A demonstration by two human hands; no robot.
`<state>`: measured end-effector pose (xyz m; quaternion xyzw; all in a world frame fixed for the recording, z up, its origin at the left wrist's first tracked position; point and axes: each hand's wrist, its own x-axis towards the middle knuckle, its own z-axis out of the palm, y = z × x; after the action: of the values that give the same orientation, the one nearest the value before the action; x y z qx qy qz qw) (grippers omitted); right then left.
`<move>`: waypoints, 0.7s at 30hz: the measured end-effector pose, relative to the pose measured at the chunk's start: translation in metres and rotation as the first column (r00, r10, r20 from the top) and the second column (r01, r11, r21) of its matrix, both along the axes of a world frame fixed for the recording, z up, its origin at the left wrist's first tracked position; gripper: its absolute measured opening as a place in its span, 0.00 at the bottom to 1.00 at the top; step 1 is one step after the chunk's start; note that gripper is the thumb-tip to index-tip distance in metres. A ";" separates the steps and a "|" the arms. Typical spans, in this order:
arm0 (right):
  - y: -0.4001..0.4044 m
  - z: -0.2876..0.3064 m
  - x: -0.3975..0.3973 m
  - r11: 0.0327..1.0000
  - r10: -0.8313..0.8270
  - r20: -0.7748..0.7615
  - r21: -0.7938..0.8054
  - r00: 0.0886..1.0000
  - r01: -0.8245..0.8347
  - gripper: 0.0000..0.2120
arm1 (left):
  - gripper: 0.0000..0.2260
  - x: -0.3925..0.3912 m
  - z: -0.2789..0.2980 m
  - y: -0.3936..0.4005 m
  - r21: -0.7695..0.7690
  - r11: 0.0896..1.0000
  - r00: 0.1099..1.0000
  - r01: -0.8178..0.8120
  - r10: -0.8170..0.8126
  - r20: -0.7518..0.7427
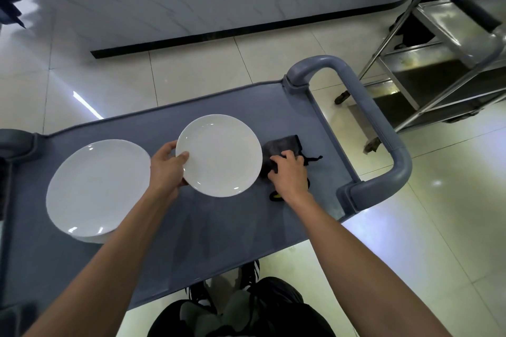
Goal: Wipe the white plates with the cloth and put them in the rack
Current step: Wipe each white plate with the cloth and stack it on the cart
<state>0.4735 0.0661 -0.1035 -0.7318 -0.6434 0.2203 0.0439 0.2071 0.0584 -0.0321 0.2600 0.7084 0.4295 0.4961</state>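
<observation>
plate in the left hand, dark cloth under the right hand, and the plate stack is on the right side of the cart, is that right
Not quite. The head view shows the plate stack on the left side of the cart, not the right. The rest holds: the left hand grips the plate, and the right hand is on the dark cloth.

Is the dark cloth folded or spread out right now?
Folded, roughly: the cloth lies as a compact bunched wad beside the held plate, with the right hand gripping it.

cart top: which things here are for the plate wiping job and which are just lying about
For the job: plate held by left hand; stack; cloth gripped by right hand.
Lying about: steel trolley; yellow-and-black item under the right wrist.
</observation>
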 end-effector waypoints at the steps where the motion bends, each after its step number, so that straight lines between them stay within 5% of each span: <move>1: -0.001 0.000 0.003 1.000 -0.027 -0.050 0.015 0.998 0.028 0.20 | 0.12 0.000 0.001 -0.001 0.003 1.000 1.000 -0.001 0.000 0.004; 6: -0.005 0.022 0.012 0.932 -0.264 -0.383 0.134 0.885 0.336 0.19 | 0.13 -0.007 0.002 -0.003 0.003 1.000 1.000 -0.021 0.021 0.014; 9: -0.007 0.050 0.014 0.898 -0.270 -0.513 0.172 0.815 0.406 0.17 | 0.13 -0.006 0.003 -0.004 -0.001 1.000 1.000 -0.016 0.016 0.020; 15: -0.016 0.076 -0.021 0.935 0.025 -0.545 0.309 0.838 0.174 0.16 | 0.12 0.005 0.010 -0.010 0.050 0.999 0.995 -0.005 0.000 0.098; 21: -0.036 0.057 -0.068 0.929 0.208 -0.390 0.366 0.897 -0.057 0.17 | 0.10 0.014 0.024 -0.014 0.115 0.993 0.987 -0.038 0.020 0.159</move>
<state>0.4058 0.0296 -0.0462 -0.6012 -0.6962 0.2593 0.2944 0.2213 0.0439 -0.0083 0.2437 0.6441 0.4968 0.5281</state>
